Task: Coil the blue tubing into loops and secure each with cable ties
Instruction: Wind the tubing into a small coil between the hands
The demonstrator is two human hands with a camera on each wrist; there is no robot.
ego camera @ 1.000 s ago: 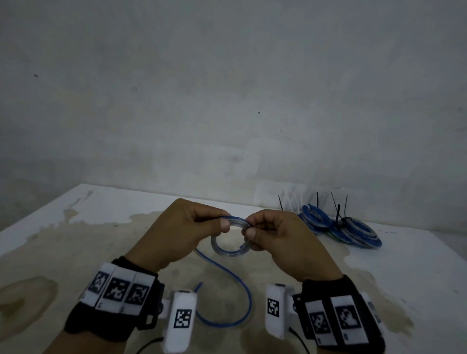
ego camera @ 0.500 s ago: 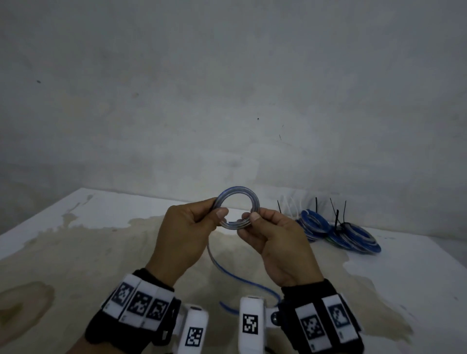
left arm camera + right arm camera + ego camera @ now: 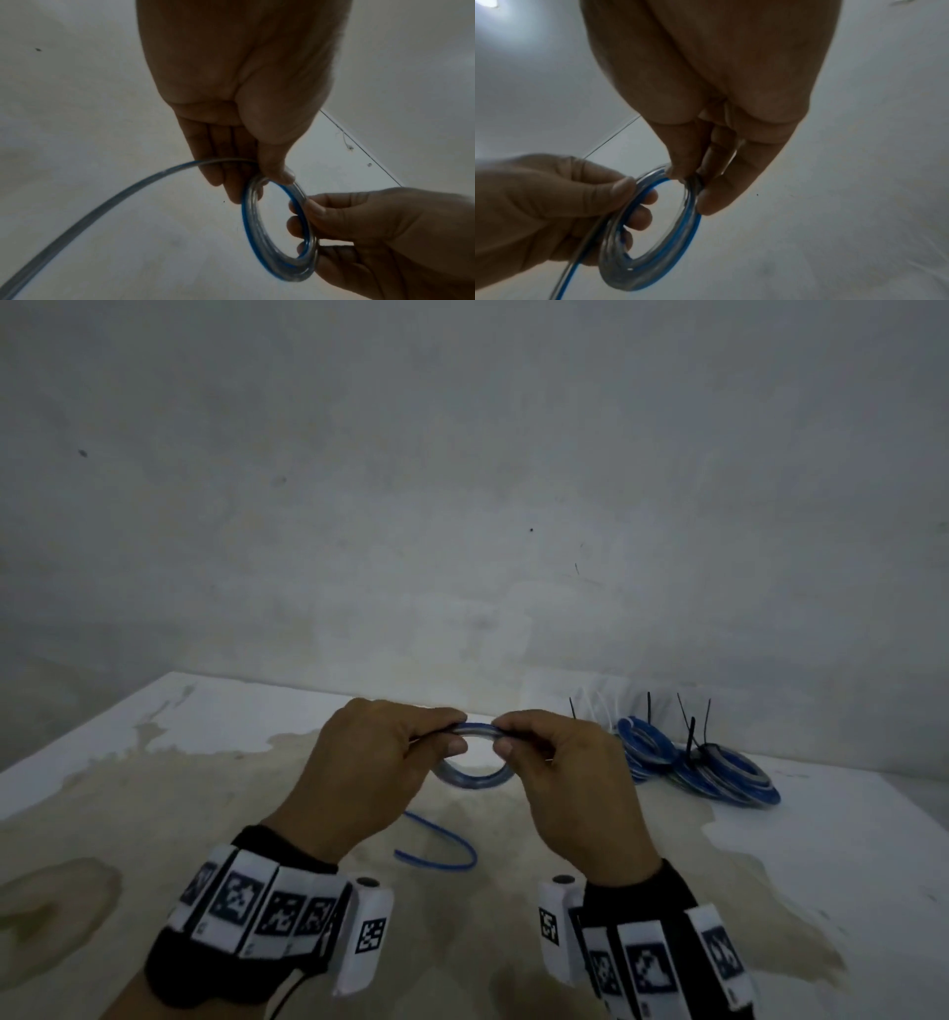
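Note:
A small coil of blue tubing (image 3: 475,780) hangs between both hands above the stained table (image 3: 154,814). My left hand (image 3: 380,762) pinches the coil's left side (image 3: 250,194) with thumb and fingers. My right hand (image 3: 560,773) pinches its right side (image 3: 693,190) the same way. The uncoiled tail (image 3: 436,850) trails from under the left hand down onto the table and shows as a long strand (image 3: 102,203) in the left wrist view. No cable tie can be made out on this coil.
Several finished blue coils (image 3: 714,767) with black cable ties (image 3: 690,737) sticking up lie at the back right, near the wall. White cable ties (image 3: 598,706) lie just behind them. The table's far edge meets the grey wall (image 3: 462,505).
The coil was lifted upright half a second ago and has since dropped and tilted flatter between the hands. The loose tail on the table has grown shorter as more tubing wound in.

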